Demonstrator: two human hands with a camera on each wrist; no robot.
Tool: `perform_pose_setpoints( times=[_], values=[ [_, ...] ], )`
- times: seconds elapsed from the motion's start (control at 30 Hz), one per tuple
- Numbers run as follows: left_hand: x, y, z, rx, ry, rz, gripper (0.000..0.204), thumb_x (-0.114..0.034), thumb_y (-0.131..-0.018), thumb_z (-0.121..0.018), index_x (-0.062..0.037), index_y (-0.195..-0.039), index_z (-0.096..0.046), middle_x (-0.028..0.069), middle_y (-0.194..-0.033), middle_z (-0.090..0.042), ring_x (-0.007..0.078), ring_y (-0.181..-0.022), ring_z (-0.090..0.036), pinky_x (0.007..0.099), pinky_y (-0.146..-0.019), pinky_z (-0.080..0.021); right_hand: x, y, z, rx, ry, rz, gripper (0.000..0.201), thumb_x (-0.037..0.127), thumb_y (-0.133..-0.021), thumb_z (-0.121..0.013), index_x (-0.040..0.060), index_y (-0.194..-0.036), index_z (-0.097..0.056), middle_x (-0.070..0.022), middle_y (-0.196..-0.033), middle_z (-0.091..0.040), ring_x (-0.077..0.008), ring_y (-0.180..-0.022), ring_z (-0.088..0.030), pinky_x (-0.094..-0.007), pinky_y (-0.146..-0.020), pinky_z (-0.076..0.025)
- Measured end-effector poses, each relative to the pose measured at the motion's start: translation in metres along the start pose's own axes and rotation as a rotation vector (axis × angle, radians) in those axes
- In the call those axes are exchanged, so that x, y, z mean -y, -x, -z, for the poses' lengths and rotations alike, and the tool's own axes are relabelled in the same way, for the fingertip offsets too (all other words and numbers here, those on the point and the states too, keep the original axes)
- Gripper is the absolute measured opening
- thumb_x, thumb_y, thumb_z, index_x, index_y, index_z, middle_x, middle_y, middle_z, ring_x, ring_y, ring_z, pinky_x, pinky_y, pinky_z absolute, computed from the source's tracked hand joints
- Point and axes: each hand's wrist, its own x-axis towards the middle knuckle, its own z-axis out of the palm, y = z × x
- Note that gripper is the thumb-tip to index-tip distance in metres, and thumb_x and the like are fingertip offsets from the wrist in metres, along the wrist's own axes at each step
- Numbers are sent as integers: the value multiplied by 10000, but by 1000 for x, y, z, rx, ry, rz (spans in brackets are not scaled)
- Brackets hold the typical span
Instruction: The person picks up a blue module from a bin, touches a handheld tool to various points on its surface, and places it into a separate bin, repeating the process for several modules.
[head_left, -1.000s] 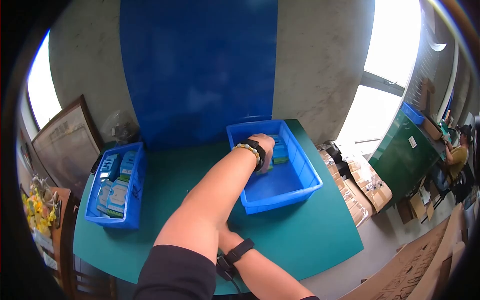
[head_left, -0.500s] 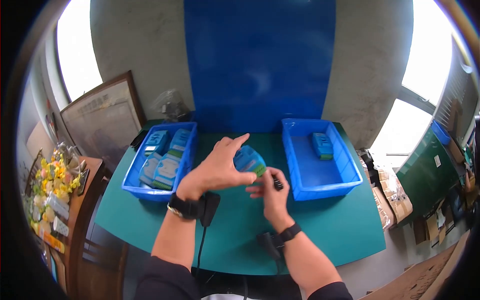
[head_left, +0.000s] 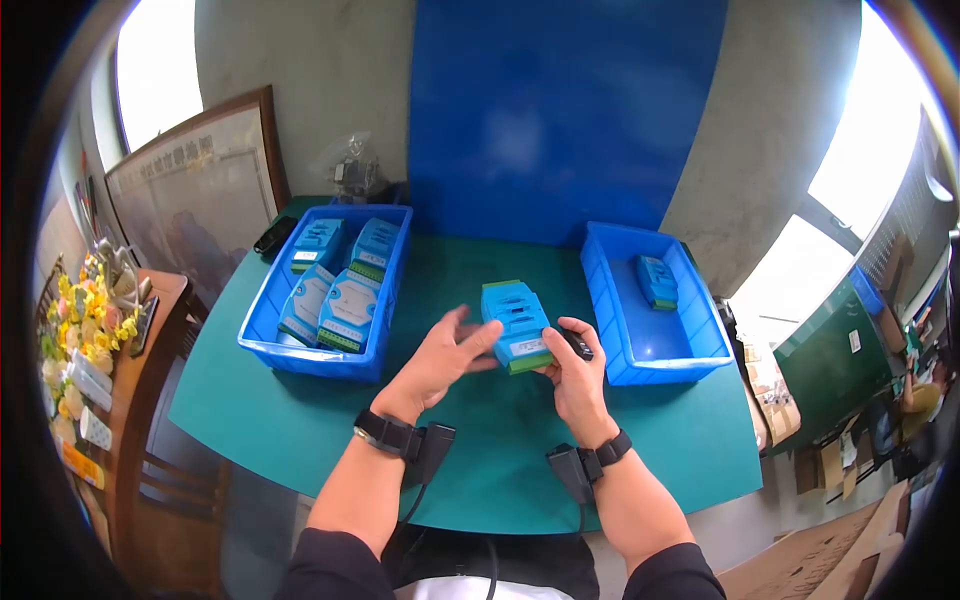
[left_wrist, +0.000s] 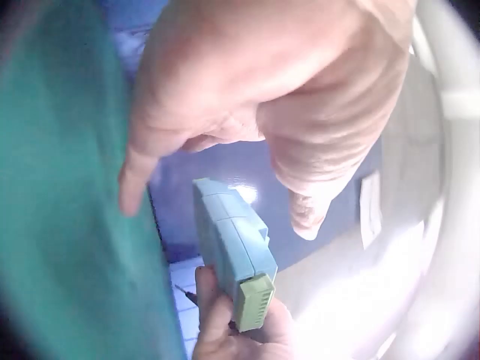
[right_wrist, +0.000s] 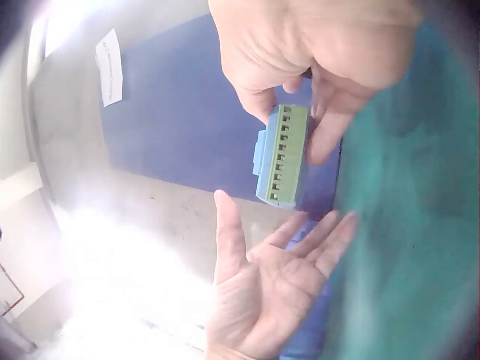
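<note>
My right hand [head_left: 578,385] pinches a blue electronic module [head_left: 515,322] with green terminal strips near one corner, above the table between two bins. A small black object with a ridged end [head_left: 578,345] is tucked in the same hand; its kind I cannot tell. On the module's other side, my left hand [head_left: 440,360] has its fingers spread and holds nothing. In the right wrist view, the left palm [right_wrist: 270,304] faces the module's green terminal strip [right_wrist: 288,155]. The left wrist view shows the module's light blue side [left_wrist: 232,232] below the left thumb and fingers.
On the left of the green table [head_left: 470,480] stands a blue bin [head_left: 385,340] holding several similar modules [head_left: 348,308]. The right blue bin [head_left: 660,372] holds one module [head_left: 657,282]. A black item [head_left: 274,235] lies behind the left bin, near a plastic bag [head_left: 352,175].
One second ago, one hand reached into the right bin. A module then appeared between both hands over the middle table. Now the left hand has drawn away from it and the right hand holds it.
</note>
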Motion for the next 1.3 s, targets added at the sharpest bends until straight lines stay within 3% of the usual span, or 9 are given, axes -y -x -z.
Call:
perform_pose_setpoints(
  times=[0.1,0.13,0.2,0.3,0.5,0.9,1.0,1.17,1.3],
  values=[
    [4,-8,12,166,267,137,513,-274,-936,-581,75,-1278,-424,168,-1183,-580,238,-1028,-626,372,-857,-541,-1,4,-6,73,132,21,318,146,-901,-623,25,-1157,-480,-103,-980,-616,-187,-819,-657,-322,-667,-573],
    [6,-10,12,98,273,129,387,-271,-931,-587,17,-1180,-518,117,-1060,-644,206,-943,-657,367,-826,-555,1,7,-10,73,193,70,311,156,-909,-614,22,-1156,-483,-100,-980,-621,-174,-818,-652,-312,-662,-570],
    [5,-11,17,59,407,137,426,-284,-906,-617,12,-1196,-519,117,-1099,-625,209,-965,-640,364,-843,-538,8,14,-19,78,310,169,300,178,-924,-595,16,-1154,-488,-95,-980,-629,-148,-817,-641,-290,-652,-562],
    [2,-11,26,-26,627,158,271,-253,-899,-625,-42,-1064,-577,76,-990,-656,194,-889,-667,305,-747,-585,10,23,-17,184,433,480,356,241,-949,-527,-12,-1197,-493,-115,-928,-641,-165,-783,-650,-271,-629,-527],
    [4,-11,38,-95,865,209,276,-225,-835,-703,-30,-1001,-601,95,-939,-652,239,-817,-673,258,-640,-611,11,42,-19,427,719,973,320,258,-872,-577,-37,-987,-621,-117,-760,-644,-194,-625,-648,-268,-571,-514],
    [2,-8,32,-102,856,206,292,-220,-828,-717,-18,-999,-595,101,-924,-655,218,-777,-678,277,-671,-618,5,41,-21,338,686,871,227,150,-867,-584,-39,-986,-623,-122,-786,-649,-176,-636,-667,-251,-580,-525],
    [10,-13,37,-72,781,167,376,-259,-835,-709,-10,-1075,-563,110,-1002,-617,213,-907,-654,310,-758,-604,5,43,-21,301,642,785,228,161,-882,-577,-45,-968,-627,-121,-775,-652,-169,-633,-668,-244,-582,-525],
    [15,-14,38,-73,680,92,432,-288,-849,-695,2,-1132,-545,129,-1055,-613,224,-927,-651,346,-792,-582,5,46,-19,301,522,636,235,172,-891,-574,-45,-960,-634,-109,-740,-657,-161,-621,-666,-238,-576,-522],
    [10,-10,33,-88,693,125,329,-245,-866,-680,-47,-1099,-559,93,-1047,-628,204,-924,-659,331,-751,-604,3,47,-19,385,618,719,216,148,-881,-568,-40,-961,-639,-104,-742,-662,-158,-623,-668,-239,-572,-522]
  ],
)
